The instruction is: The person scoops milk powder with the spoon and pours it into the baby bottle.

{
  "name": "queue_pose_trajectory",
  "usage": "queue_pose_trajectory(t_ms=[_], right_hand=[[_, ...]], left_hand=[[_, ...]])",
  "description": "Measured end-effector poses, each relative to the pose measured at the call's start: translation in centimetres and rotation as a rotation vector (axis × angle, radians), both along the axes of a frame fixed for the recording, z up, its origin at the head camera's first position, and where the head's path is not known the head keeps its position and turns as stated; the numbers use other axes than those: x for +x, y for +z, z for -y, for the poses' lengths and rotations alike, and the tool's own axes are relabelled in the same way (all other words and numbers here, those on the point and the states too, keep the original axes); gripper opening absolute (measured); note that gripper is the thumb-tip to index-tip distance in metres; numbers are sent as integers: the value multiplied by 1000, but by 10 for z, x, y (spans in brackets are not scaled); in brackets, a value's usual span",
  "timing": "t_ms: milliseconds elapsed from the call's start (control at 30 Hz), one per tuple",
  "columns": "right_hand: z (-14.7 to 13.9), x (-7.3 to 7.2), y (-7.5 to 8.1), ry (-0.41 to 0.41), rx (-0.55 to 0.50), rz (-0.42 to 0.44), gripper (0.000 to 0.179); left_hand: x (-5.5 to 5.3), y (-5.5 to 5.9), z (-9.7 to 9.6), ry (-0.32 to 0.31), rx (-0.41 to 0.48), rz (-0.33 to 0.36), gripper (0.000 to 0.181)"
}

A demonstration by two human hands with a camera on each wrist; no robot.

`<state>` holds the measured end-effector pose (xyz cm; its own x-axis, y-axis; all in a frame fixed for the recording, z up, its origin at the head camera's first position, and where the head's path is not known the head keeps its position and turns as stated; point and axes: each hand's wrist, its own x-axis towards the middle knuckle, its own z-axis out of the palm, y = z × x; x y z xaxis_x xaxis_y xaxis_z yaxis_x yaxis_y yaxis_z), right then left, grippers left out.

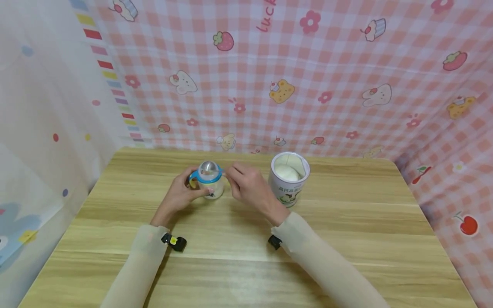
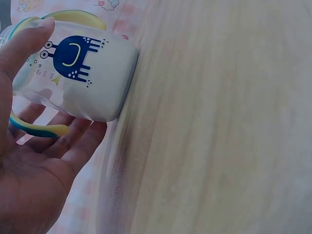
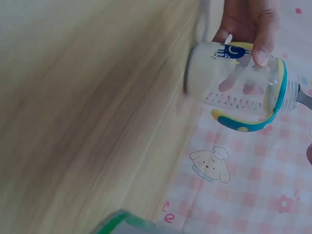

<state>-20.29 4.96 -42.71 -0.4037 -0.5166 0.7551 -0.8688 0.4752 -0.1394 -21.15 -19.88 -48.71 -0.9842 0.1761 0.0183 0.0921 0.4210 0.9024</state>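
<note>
A clear baby bottle [image 1: 214, 188] with a blue collar, two yellow-and-blue handles and a printed crab stands upright on the table. White contents fill its lower part in the left wrist view; whether powder or liquid I cannot tell. My left hand [image 1: 181, 188] grips the bottle from the left, thumb on its front and fingers behind, around one handle. At the bottle's mouth there is a shiny metal spoon [image 2: 4, 19], partly hidden. My right hand [image 1: 248, 184] pinches its handle just right of the bottle; the fingertips are mostly hidden.
To the right of my right hand stands an open can [image 1: 286, 188] with a printed label and white contents, close to my right wrist. The wooden table [image 1: 346, 239] ends at a pink checked cloth [image 1: 246, 85] behind. Small black devices sit at both wrists.
</note>
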Motion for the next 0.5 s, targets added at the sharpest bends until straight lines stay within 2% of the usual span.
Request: queue_pose_trajectory(t_ms=[167, 300, 500], right_hand=[[-3, 2, 1, -35, 110, -136, 9], [-4, 3, 1, -52, 186, -154, 25], [-6, 6, 3, -46, 257, -178, 22]], left_hand=[[1, 0, -1, -6, 5, 1, 68], [2, 1, -1, -10, 12, -2, 65], [2, 1, -1, -11, 7, -4, 67]])
